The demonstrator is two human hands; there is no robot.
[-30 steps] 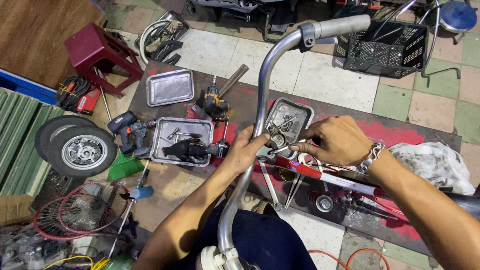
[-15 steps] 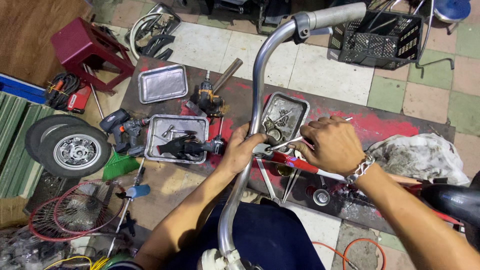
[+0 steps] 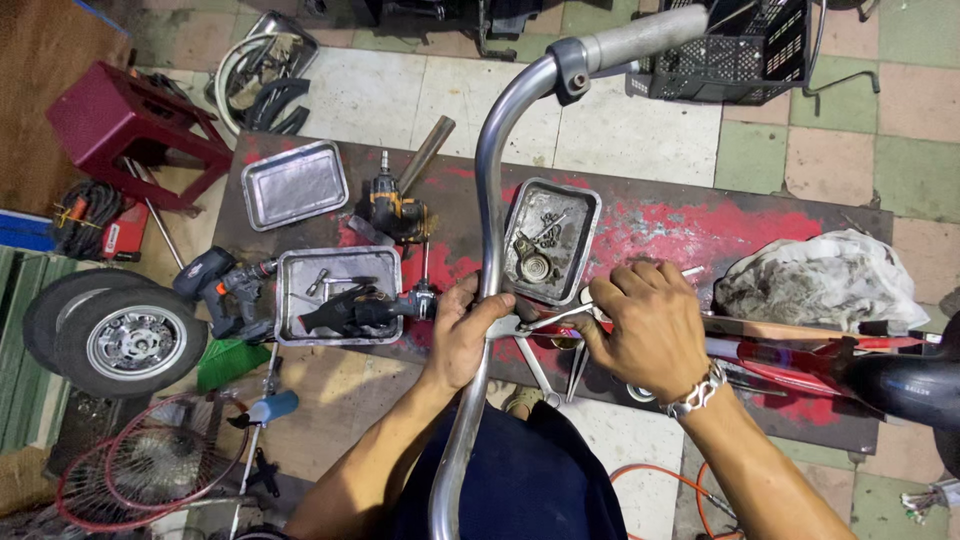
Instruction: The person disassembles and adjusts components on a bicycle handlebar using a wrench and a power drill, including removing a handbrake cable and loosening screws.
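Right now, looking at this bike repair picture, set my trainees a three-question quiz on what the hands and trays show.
1. True or false: the left hand grips the curved silver metal handlebar tube.
2. What does the right hand hold against that tube: (a) a slim silver metal tool, (b) a hammer, (c) a rag?
3. Which tray holds small loose metal parts nearest the tube: the steel tray right of the tube or the empty-looking steel tray at the mat's far left corner?

Key: 1 true; 2 a; 3 the steel tray right of the tube.
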